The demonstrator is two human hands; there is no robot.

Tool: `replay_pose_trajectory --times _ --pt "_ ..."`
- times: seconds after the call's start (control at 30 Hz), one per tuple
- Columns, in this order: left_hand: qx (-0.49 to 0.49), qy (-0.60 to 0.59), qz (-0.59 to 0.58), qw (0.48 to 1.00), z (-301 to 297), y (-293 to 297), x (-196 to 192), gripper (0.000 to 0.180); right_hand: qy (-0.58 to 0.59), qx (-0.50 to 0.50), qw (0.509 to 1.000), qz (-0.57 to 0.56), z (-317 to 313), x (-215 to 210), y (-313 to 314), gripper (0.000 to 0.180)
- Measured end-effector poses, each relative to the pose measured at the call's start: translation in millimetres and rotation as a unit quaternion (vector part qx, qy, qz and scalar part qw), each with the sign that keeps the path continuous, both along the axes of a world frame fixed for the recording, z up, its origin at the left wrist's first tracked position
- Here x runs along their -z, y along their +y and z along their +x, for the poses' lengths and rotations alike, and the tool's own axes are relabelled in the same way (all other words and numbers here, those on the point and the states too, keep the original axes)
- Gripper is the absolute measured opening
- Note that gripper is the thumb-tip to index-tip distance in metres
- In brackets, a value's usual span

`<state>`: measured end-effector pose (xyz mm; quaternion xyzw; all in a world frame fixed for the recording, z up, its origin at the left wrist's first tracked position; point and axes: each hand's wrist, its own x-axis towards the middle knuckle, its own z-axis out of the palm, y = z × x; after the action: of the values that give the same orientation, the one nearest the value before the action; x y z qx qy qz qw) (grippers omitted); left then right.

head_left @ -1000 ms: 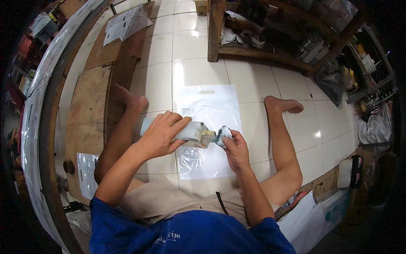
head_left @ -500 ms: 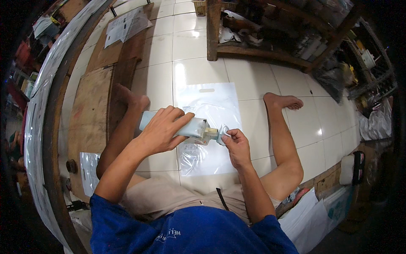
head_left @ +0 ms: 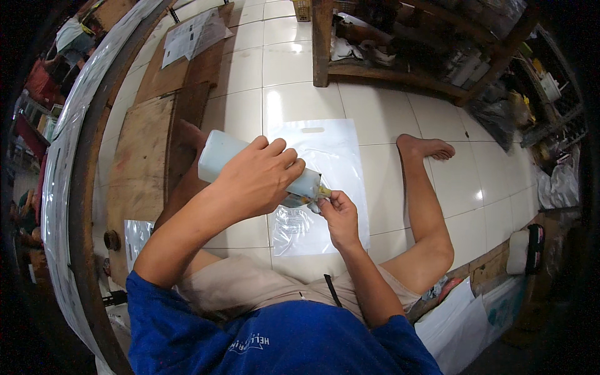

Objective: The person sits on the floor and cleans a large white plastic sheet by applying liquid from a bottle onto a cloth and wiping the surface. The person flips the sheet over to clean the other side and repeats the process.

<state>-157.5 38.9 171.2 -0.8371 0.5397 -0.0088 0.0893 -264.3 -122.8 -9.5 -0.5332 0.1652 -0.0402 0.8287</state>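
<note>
My left hand (head_left: 262, 178) is wrapped over a pale, translucent bottle (head_left: 220, 155) with a yellowish neck. The bottle is tilted, its base up at the left and its neck down toward the right. At that neck, my right hand (head_left: 341, 220) pinches a small wad of pale cloth (head_left: 315, 205) between thumb and fingers. Below both hands a white plastic bag (head_left: 334, 165) with a cut-out handle lies flat on the floor; my hands and the bottle cover part of it.
Tiled floor (head_left: 378, 119) lies around my spread bare legs. A low wooden bench (head_left: 140, 147) with plastic bags (head_left: 195, 37) stands at the left. Beyond the bag is a wooden rack (head_left: 322, 47), and white sheets (head_left: 451, 315) lie by my right thigh.
The bottle's base has risen, so it tilts more steeply down to the right. My right hand has shifted slightly left and nearer, with the cloth at the neck.
</note>
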Motion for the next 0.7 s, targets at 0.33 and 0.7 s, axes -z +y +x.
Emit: replay_pose_trajectory --times 0.33,0.7 --pt "0.042 -0.063 0.045 0.996 0.6 -13.0 -6.0 0.035 -0.014 -0.012 1.0 0.023 5.1 6.6 5.4 0.013" --pt "0.039 -0.055 0.051 0.996 4.8 -14.3 -9.6 0.031 -0.014 -0.016 0.995 0.097 10.2 17.7 9.2 0.013"
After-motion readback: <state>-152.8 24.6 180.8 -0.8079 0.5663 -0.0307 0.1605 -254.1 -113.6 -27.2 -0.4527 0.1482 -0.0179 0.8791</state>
